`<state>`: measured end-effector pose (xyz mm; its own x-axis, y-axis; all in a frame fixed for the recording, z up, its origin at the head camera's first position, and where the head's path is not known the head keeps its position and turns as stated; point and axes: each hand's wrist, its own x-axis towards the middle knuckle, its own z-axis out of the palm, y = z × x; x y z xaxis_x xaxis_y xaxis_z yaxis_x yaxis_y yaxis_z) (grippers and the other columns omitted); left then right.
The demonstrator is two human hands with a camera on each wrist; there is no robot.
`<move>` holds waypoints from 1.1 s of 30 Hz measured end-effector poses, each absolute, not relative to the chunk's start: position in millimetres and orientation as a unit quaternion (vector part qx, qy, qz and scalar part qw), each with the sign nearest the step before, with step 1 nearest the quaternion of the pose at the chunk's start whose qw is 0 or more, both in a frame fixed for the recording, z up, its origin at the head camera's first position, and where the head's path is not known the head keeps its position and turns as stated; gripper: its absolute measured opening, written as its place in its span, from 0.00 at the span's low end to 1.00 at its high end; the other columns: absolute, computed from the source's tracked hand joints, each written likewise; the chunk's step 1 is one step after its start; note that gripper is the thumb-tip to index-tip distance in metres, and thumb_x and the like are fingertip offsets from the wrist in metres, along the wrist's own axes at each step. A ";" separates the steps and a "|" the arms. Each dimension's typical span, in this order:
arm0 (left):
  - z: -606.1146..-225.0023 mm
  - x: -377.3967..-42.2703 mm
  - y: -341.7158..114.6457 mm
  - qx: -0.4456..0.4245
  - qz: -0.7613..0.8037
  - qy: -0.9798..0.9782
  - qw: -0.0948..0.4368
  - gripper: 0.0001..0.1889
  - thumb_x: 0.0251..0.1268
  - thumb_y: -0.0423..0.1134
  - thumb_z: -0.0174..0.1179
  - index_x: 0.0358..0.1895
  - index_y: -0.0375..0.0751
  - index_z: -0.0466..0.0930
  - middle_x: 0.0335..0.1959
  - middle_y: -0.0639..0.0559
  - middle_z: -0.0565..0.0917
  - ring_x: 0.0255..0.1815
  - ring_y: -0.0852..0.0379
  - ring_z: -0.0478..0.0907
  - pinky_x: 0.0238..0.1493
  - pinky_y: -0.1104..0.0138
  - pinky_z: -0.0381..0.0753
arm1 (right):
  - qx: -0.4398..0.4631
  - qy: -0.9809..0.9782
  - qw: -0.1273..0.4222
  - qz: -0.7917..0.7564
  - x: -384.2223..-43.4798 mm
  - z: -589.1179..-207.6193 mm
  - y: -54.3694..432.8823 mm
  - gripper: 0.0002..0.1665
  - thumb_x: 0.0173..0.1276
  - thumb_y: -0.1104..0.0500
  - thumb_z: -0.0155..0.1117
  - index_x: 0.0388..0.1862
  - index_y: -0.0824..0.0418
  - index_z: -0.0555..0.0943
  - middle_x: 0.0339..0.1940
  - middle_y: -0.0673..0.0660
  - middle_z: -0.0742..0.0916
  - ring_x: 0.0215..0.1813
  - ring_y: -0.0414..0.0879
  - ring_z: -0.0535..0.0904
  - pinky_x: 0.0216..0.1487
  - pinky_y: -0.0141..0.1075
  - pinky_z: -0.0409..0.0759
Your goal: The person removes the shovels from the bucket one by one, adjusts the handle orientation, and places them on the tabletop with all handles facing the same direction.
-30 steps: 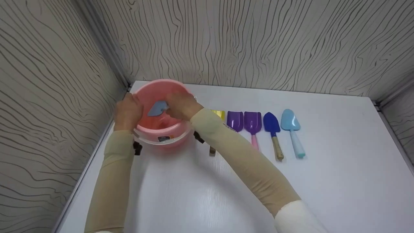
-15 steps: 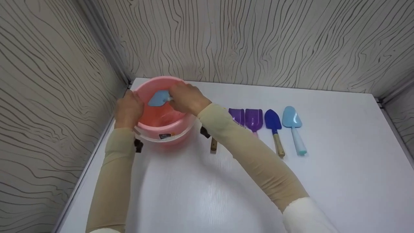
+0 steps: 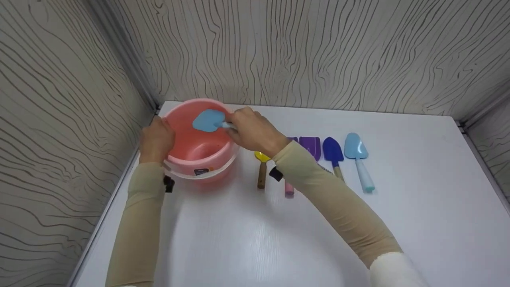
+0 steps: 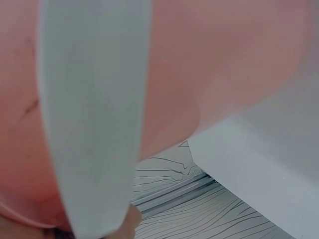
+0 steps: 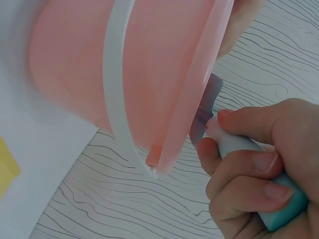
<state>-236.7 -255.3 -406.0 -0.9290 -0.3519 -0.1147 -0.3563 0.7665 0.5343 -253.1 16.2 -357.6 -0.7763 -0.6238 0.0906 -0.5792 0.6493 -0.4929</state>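
Observation:
A pink bucket [image 3: 213,174] with a white handle stands at the left of the white table, upright. My left hand [image 3: 156,140] grips its left rim, the fingers partly hidden by the bucket in the left wrist view. Over the bucket's right rim, my right hand [image 3: 255,130] holds a light blue trowel [image 3: 209,120] by its pale handle. Its blade points left above the bucket's opening. In the right wrist view, curled fingers wrap the trowel's handle [image 5: 234,142], whose end is teal, and the blade is partly behind the bucket rim.
Right of the bucket lie, in a row, a yellow shovel [image 3: 261,173] with a brown handle, two purple shovels [image 3: 310,146] partly under the right arm, a dark blue trowel [image 3: 333,149] and another light blue trowel [image 3: 356,147]. Patterned walls [image 3: 279,52] enclose the table's back and sides.
My right hand has lifted the light blue trowel from inside the bucket and moved it up and right, past the rim. The left hand keeps its grip on the bucket.

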 end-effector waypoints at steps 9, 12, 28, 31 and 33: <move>-406.1 -235.9 -254.0 -0.204 0.302 0.931 0.015 0.31 0.90 0.55 0.26 0.70 0.34 0.67 0.45 0.38 0.79 0.35 0.49 0.83 0.27 0.65 0.82 | -0.286 0.902 0.031 -0.321 -245.1 -368.4 50.2 0.19 0.80 0.54 0.68 0.61 0.64 0.87 0.46 0.57 0.90 0.41 0.48 0.83 0.49 0.37 0.90; -405.0 -237.1 -253.6 -0.203 0.295 0.934 0.014 0.31 0.90 0.54 0.26 0.68 0.34 0.68 0.44 0.39 0.79 0.35 0.49 0.82 0.28 0.64 0.81 | -0.280 0.897 0.005 -0.343 -240.9 -375.7 68.5 0.18 0.80 0.56 0.67 0.61 0.65 0.87 0.47 0.58 0.89 0.40 0.48 0.84 0.47 0.38 0.90; -405.4 -240.0 -257.9 -0.165 0.271 0.948 -0.007 0.32 0.88 0.53 0.24 0.66 0.29 0.68 0.51 0.25 0.82 0.51 0.29 0.84 0.50 0.39 0.83 | -0.196 0.898 -0.141 -0.368 -228.1 -428.1 198.6 0.17 0.79 0.60 0.67 0.59 0.70 0.85 0.45 0.63 0.90 0.38 0.49 0.83 0.45 0.46 0.86; -406.3 -239.5 -260.0 -0.170 0.271 0.947 0.000 0.32 0.88 0.54 0.24 0.67 0.30 0.68 0.49 0.27 0.81 0.49 0.32 0.84 0.49 0.40 0.83 | -0.172 0.904 -0.155 -0.359 -224.3 -441.2 222.1 0.18 0.79 0.60 0.67 0.59 0.71 0.85 0.45 0.64 0.90 0.38 0.49 0.83 0.43 0.40 0.82; -406.7 -238.7 -260.2 -0.176 0.274 0.945 0.009 0.33 0.88 0.54 0.23 0.69 0.30 0.67 0.49 0.30 0.81 0.46 0.36 0.83 0.47 0.44 0.84 | -0.154 0.908 -0.160 -0.356 -220.4 -448.3 237.9 0.18 0.80 0.60 0.66 0.59 0.71 0.85 0.46 0.65 0.90 0.39 0.50 0.84 0.43 0.34 0.80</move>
<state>-238.7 -260.2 -406.7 -0.9380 -0.3275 -0.1136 -0.3374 0.7878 0.5152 -220.4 237.9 -448.3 -0.9013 -0.1653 0.4004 -0.3933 0.6998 -0.5963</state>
